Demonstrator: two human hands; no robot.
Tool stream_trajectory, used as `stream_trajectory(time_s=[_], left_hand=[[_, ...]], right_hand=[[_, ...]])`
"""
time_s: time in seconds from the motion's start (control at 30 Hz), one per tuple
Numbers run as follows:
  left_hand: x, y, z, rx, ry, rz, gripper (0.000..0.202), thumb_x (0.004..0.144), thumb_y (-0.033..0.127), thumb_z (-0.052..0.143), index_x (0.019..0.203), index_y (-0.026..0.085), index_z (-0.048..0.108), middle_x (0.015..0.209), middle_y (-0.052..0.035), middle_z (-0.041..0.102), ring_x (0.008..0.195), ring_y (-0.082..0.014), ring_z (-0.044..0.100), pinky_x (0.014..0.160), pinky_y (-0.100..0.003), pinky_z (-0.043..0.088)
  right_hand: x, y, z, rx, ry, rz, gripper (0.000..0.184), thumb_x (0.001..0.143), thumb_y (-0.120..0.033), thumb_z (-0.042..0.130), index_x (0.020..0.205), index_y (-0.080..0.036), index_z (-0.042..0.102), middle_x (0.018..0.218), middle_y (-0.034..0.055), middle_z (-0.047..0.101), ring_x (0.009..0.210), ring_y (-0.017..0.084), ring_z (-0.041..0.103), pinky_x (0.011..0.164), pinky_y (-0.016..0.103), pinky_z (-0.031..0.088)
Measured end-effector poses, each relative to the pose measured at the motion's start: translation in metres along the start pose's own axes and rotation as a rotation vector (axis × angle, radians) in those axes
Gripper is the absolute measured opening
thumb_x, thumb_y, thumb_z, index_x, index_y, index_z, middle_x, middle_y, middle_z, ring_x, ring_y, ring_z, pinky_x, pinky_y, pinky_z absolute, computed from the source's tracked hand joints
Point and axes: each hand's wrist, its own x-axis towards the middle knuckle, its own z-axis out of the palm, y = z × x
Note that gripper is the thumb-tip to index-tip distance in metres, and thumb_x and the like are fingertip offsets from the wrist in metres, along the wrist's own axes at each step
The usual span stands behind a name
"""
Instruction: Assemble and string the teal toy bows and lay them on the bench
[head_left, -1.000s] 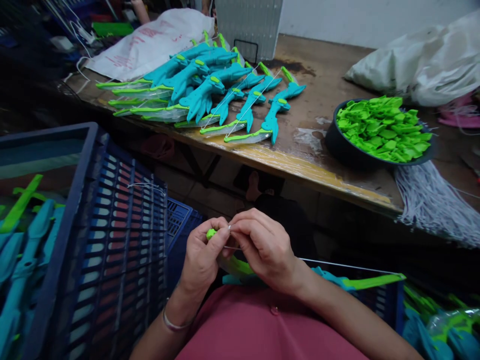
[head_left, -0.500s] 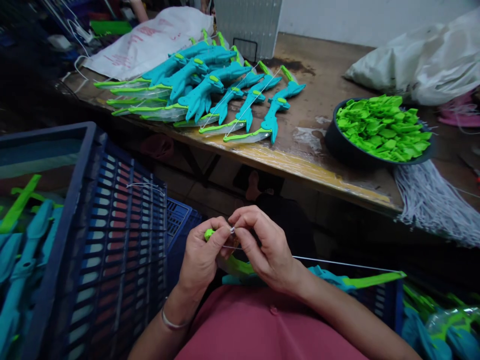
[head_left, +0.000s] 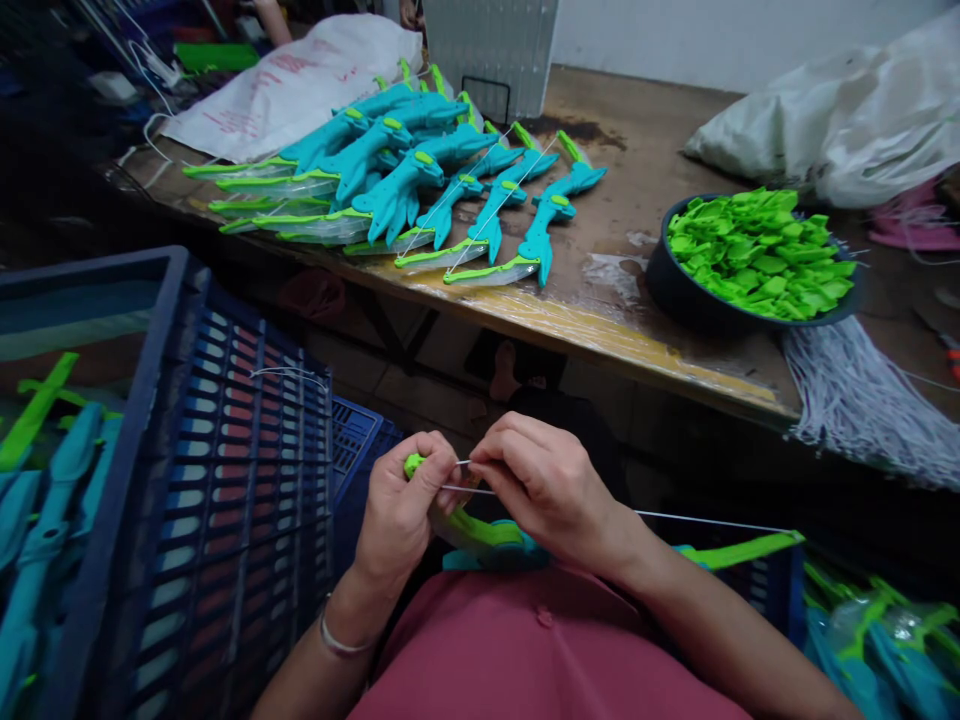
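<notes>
A toy bow (head_left: 487, 535) with teal middle and green limbs lies across my lap, partly hidden behind my right hand and forearm. My left hand (head_left: 401, 505) is closed round one end of it, the green tip showing past the thumb. Close beside it, my right hand (head_left: 544, 480) pinches the end of a white string (head_left: 712, 520), and a short length is stretched between the two hands. Another stretch of string runs behind my right hand to the bow's far green tip on the right. Fingertips hide the string's fastening at the left tip.
Several teal and green toy bows (head_left: 405, 185) lie on the table (head_left: 622, 130). A black bowl (head_left: 690, 290) of green pieces stands at the right, near a bundle of white strings (head_left: 862, 400). Blue crates (head_left: 247, 500) with more bows flank me; white sacks (head_left: 840, 130) lie behind.
My right hand has moved slightly right, away from my left, drawing the string out between them. The small loop at the fingertips is now a straight length. My left hand keeps the bow's tip.
</notes>
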Motion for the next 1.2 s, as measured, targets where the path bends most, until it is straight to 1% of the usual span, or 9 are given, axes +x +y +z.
stream_trajectory(time_s=[0.17,0.37,0.6,0.7,0.83,0.93,1.0,1.1,1.2], left_hand=[[0.002,-0.001,0.0,0.032,0.005,0.006,0.033,0.096,0.027,0.064,0.067,0.016,0.055,0.061,0.0028,0.047,0.052,-0.0087,0.043,0.05,-0.022,0.035],[0.006,-0.005,0.001,0.01,-0.006,-0.019,0.032,0.095,0.027,0.066,0.066,0.016,0.055,0.061,0.0031,0.047,0.051,-0.0083,0.042,0.049,-0.022,0.035],[0.009,-0.008,-0.002,0.031,-0.034,-0.039,0.034,0.094,0.033,0.067,0.067,0.016,0.055,0.059,0.003,0.047,0.05,-0.0088,0.042,0.048,-0.022,0.035],[0.012,-0.008,-0.002,0.01,-0.065,-0.041,0.036,0.094,0.035,0.067,0.066,0.016,0.055,0.059,0.003,0.046,0.049,-0.0083,0.041,0.047,-0.021,0.033],[0.014,-0.007,0.002,-0.016,-0.109,-0.036,0.034,0.093,0.034,0.068,0.068,0.016,0.055,0.061,0.0029,0.047,0.049,-0.0075,0.042,0.047,-0.021,0.034],[0.013,-0.006,0.003,-0.023,-0.109,-0.044,0.034,0.093,0.034,0.069,0.068,0.016,0.056,0.06,0.0034,0.046,0.049,-0.0072,0.042,0.047,-0.02,0.034],[0.012,-0.006,0.003,-0.02,-0.103,-0.048,0.034,0.093,0.035,0.069,0.068,0.016,0.056,0.059,0.0036,0.045,0.049,-0.0073,0.042,0.047,-0.02,0.034],[0.011,-0.005,0.002,-0.019,-0.09,-0.052,0.035,0.093,0.035,0.068,0.067,0.016,0.055,0.058,0.0038,0.045,0.049,-0.0078,0.042,0.047,-0.021,0.035],[0.011,-0.005,0.002,-0.032,-0.08,-0.055,0.036,0.093,0.036,0.069,0.067,0.016,0.054,0.058,0.004,0.044,0.048,-0.008,0.041,0.046,-0.021,0.035]], right_hand=[[-0.007,-0.002,-0.015,-0.031,-0.113,0.068,0.013,0.1,-0.015,0.054,0.089,-0.013,0.061,0.083,0.0039,0.06,0.073,0.012,0.055,0.065,0.025,0.043],[-0.013,-0.003,-0.015,-0.093,-0.176,0.11,0.017,0.103,-0.018,0.052,0.09,-0.013,0.061,0.083,0.0034,0.06,0.072,0.013,0.055,0.065,0.026,0.042],[-0.015,-0.008,-0.012,-0.25,-0.12,0.03,0.03,0.105,-0.018,0.045,0.078,-0.014,0.057,0.075,0.0028,0.055,0.065,0.013,0.048,0.059,0.028,0.036],[-0.016,-0.01,-0.011,-0.266,-0.107,0.024,0.03,0.104,-0.016,0.044,0.077,-0.015,0.056,0.076,0.0035,0.055,0.066,0.013,0.048,0.059,0.028,0.036],[-0.015,-0.008,-0.009,-0.132,-0.041,0.082,0.021,0.103,-0.016,0.052,0.085,-0.014,0.063,0.08,0.0033,0.06,0.07,0.012,0.055,0.062,0.024,0.042],[-0.014,-0.005,-0.005,-0.039,0.039,0.081,0.017,0.101,-0.021,0.059,0.087,-0.014,0.066,0.078,0.0023,0.063,0.07,0.011,0.059,0.063,0.023,0.045],[-0.014,-0.003,-0.003,0.003,0.061,0.078,0.015,0.1,-0.022,0.062,0.089,-0.014,0.068,0.078,0.0019,0.065,0.069,0.011,0.06,0.063,0.022,0.046],[-0.016,-0.001,-0.001,0.037,0.038,0.066,0.011,0.101,-0.018,0.059,0.098,-0.015,0.069,0.085,0.0031,0.068,0.074,0.011,0.063,0.067,0.022,0.049],[-0.019,-0.001,0.001,0.031,0.004,0.053,0.016,0.103,-0.013,0.051,0.107,-0.014,0.067,0.092,0.005,0.068,0.08,0.012,0.063,0.07,0.023,0.051]])
